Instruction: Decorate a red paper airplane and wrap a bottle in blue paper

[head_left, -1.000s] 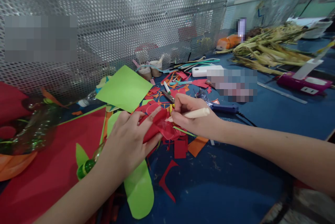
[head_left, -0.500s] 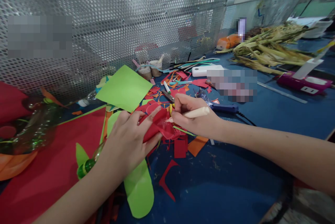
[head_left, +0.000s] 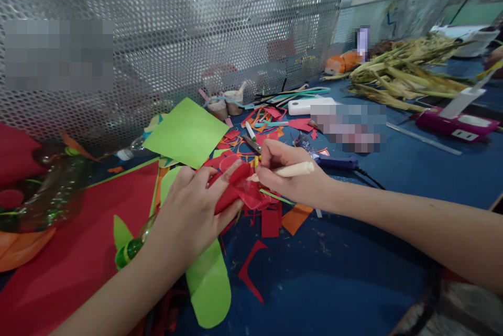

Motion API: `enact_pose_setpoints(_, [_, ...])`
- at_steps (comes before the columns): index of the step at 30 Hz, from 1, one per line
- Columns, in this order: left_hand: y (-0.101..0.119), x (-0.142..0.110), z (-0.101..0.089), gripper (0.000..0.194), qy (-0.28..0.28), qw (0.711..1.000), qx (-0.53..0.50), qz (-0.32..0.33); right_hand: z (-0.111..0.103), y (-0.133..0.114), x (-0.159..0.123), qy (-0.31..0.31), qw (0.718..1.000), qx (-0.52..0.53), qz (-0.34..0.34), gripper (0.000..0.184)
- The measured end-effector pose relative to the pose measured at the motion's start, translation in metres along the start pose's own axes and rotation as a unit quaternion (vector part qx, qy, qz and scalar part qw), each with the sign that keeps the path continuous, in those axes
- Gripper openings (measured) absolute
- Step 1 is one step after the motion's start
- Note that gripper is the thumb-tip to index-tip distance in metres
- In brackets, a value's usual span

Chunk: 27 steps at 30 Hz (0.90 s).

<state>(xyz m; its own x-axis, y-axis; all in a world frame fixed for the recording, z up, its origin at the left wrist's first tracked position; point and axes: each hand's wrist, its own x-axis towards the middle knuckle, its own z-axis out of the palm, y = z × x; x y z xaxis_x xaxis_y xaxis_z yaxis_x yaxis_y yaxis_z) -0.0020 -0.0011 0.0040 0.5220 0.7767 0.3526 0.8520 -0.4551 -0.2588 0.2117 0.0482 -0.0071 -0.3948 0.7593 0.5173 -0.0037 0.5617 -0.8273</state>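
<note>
My left hand (head_left: 196, 202) is closed on a red piece (head_left: 251, 199) that looks like craft foam or paper, its fingers lying over and under it. In my right hand (head_left: 288, 168) is a cream-coloured pen (head_left: 296, 169), gripped near its tip, which meets the red piece. Under my left wrist lies a clear plastic bottle with a green cap (head_left: 128, 253); most of it is hidden. A long green cut-out (head_left: 210, 289) sticks out below my left hand. Yellow-handled scissors (head_left: 252, 144) lie just beyond my right fingers, partly covered.
Red and orange scraps (head_left: 271, 223) surround my hands. A green sheet (head_left: 188, 131) and a large red sheet (head_left: 78, 241) lie left. A glue gun (head_left: 338, 162), a purple power strip (head_left: 458, 125) and dry husks (head_left: 408, 63) are right. A perforated metal panel (head_left: 196, 21) stands behind.
Both hands stay nearly in place; the pen tip has shifted very slightly on the red piece. At the far right edge a blurred, skin-toned shape has come into view.
</note>
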Motion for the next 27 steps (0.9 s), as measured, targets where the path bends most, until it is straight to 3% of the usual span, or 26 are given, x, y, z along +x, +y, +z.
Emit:
enact_pose_setpoints(11, [-0.0011,0.0001,-0.0004,0.049,-0.001,1.000,0.000,0.002,0.0005,-0.0004,-0.0011,0.009,1.000,-0.005,-0.016,0.022])
enact_pose_setpoints(27, [-0.0016,0.0000,0.0008,0.049,0.017,1.000,0.013,0.017,0.0005,-0.0007,-0.0029,-0.024,0.999,-0.029,-0.001,0.019])
